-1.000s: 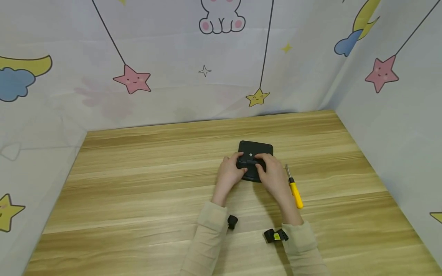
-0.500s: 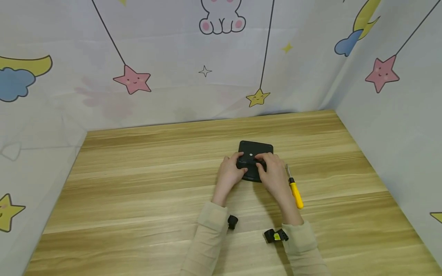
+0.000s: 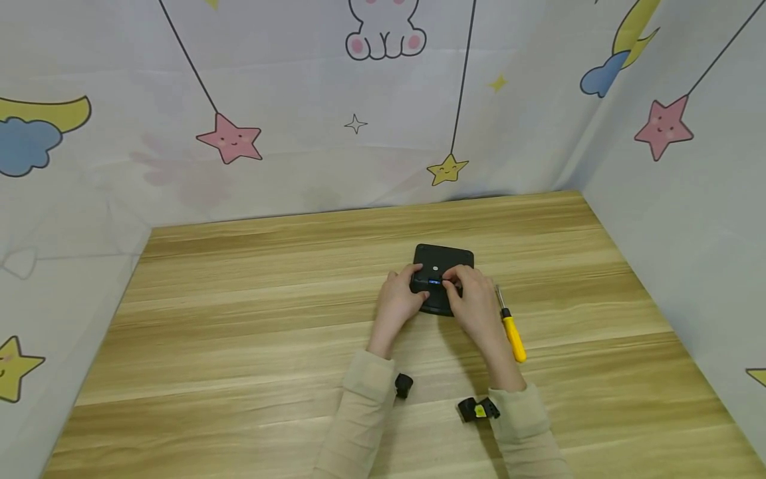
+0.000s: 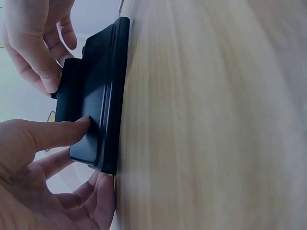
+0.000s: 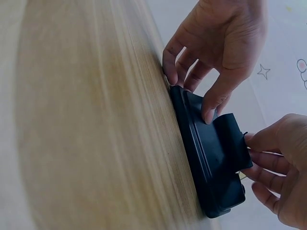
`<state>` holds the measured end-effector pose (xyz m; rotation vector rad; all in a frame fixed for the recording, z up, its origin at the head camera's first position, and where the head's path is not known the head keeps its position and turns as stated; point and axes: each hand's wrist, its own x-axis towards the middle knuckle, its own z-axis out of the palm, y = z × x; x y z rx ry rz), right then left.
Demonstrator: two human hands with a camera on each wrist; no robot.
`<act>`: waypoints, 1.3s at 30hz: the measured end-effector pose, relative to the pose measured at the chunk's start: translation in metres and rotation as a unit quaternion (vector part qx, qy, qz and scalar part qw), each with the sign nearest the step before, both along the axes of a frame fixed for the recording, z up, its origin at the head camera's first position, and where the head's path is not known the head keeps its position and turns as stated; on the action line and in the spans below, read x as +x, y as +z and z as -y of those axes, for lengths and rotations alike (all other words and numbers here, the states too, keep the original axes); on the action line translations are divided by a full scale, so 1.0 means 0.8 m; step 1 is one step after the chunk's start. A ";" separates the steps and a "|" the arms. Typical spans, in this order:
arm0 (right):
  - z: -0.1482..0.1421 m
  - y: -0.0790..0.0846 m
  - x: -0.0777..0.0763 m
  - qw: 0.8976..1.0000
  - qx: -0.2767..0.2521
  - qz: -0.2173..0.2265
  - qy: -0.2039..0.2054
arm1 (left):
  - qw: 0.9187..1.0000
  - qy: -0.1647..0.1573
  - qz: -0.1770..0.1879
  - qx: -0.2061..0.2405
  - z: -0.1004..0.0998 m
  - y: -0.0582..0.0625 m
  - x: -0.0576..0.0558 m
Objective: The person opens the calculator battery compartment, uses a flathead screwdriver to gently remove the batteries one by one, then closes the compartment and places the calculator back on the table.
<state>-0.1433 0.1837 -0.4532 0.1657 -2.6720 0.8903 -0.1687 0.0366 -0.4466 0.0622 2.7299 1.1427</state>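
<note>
A flat black device (image 3: 443, 255) with a raised ridge and a pale round spot lies on the table. My left hand (image 3: 397, 297) grips its left side; in the left wrist view the thumb presses on the face and the other fingers lie at the edge. A small blue patch (image 3: 434, 282), looking like a battery, shows in an opening on the ridge. My right hand (image 3: 475, 303) pinches a small black cover (image 4: 53, 96) at the ridge, its edge just showing between the fingertips. The fingers hide most of this cover.
A screwdriver (image 3: 512, 336) with a yellow handle lies right of my right hand, its shaft pointing away. The wooden table (image 3: 251, 319) meets a printed cloth wall (image 3: 299, 166) behind. Black wrist cameras (image 3: 468, 409) sit at both cuffs.
The blue patch has come into view on the ridge, where only black showed before. My right fingertips have shifted slightly with the cover; the left hand and device stay put.
</note>
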 end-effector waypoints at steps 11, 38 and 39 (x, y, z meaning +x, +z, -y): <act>0.000 0.001 0.003 1.000 -0.005 -0.005 -0.007 | 1.000 -0.001 0.005 0.000 -0.001 -0.002 0.000; -0.007 0.009 0.009 1.000 -0.016 0.019 0.016 | 1.000 -0.005 0.013 0.009 -0.001 -0.004 -0.004; -0.008 0.009 0.009 0.999 -0.014 0.024 0.017 | 1.000 -0.005 0.013 0.009 -0.001 -0.004 -0.004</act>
